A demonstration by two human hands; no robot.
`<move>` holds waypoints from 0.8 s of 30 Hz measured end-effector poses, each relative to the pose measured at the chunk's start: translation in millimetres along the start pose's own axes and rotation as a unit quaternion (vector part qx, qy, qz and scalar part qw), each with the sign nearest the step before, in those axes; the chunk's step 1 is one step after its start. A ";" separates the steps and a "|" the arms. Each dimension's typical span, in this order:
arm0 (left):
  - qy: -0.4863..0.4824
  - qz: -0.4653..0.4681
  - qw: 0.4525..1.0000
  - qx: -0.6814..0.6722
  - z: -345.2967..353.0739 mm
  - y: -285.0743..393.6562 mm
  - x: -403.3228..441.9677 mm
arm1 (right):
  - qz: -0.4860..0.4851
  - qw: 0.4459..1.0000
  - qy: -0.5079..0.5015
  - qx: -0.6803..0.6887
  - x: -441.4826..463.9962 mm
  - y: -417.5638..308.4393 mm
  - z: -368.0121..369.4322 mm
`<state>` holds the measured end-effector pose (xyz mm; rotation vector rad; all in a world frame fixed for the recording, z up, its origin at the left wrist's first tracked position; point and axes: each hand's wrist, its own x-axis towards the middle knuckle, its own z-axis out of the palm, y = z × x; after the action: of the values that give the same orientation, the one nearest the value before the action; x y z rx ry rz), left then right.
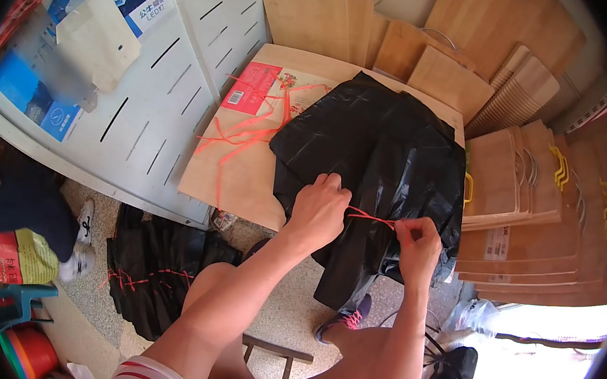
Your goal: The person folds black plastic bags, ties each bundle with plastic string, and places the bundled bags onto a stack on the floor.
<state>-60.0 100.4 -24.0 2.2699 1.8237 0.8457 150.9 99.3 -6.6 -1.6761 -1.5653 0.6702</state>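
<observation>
A stretch of red plastic string (370,216) runs taut between my two hands, above a pile of black plastic bags (374,134). My left hand (321,206) is closed in a fist around one end. With thumb and finger pinched, my right hand (418,246) grips the other end near the right side of the pile. The bags lie on a wooden board (246,177) and hang over its near edge. Loose red strands (273,124) are spread on the board left of the bags, partly across a pink printed label (251,88).
Another black bag bundle (156,278), tied with red string, lies on the floor at left. Wooden cutting boards (319,26) lean behind, and more stacked boards (516,181) stand at right. A white slotted panel (144,94) borders the left. Another person (17,198) sits at far left.
</observation>
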 end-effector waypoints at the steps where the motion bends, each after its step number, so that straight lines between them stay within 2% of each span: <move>1: -0.001 0.000 1.000 0.000 -0.8 0.6 0.1 | 0.001 1.000 0.000 0.000 -0.3 -1.3 2.9; 2: 0.008 0.003 1.000 -0.011 -2.2 1.3 0.7 | 0.008 0.985 -0.030 0.167 0.0 -5.5 8.2; 3: 0.017 0.005 1.000 -0.022 -3.3 1.8 1.3 | 0.014 0.942 -0.059 0.330 0.2 -8.7 12.7; 4: 0.015 0.006 1.000 -0.022 -2.6 1.4 1.4 | 0.016 0.942 -0.058 0.331 -0.1 -10.2 15.7; 6: -0.022 -0.008 1.000 -0.006 -2.4 1.4 2.9 | 0.043 0.943 -0.128 0.305 0.8 -11.6 18.9; 7: -0.022 -0.007 1.000 -0.006 -4.0 2.5 3.3 | 0.043 0.943 -0.127 0.305 1.9 -10.6 19.7; 9: -0.016 -0.011 0.996 0.083 -8.9 5.2 3.3 | 0.049 0.978 -0.094 0.178 3.8 -8.7 21.5; 13: -0.012 -0.026 0.998 0.055 -9.2 6.4 4.2 | 0.064 0.982 -0.080 0.156 4.5 -13.2 23.7; 15: 0.018 -0.007 0.992 -0.123 -11.2 11.4 6.3 | 0.063 0.991 -0.062 0.098 2.6 -20.5 22.4; 17: 0.011 -0.006 0.987 -0.162 -16.3 18.7 8.5 | 0.058 0.991 -0.068 0.099 0.6 -23.1 23.5; 19: -0.004 -0.017 0.956 -0.293 -16.9 22.7 8.7 | 0.054 0.991 -0.075 0.099 -1.3 -21.9 25.3; 21: -0.020 -0.033 0.950 -0.310 -12.6 23.8 8.1 | 0.005 0.990 -0.087 0.114 -2.9 -17.2 28.0; 23: 0.052 0.020 0.947 -0.316 -7.0 25.5 7.1 | -0.009 0.989 -0.100 0.109 -3.8 -14.8 26.8; 24: 0.033 0.016 0.952 -0.305 -9.2 26.7 6.1 | -0.023 0.988 -0.113 0.104 -3.9 -14.1 26.2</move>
<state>-40.6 96.4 -3.0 1.8862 1.2940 1.2857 121.3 99.5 -11.3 -1.4456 -1.6198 0.9922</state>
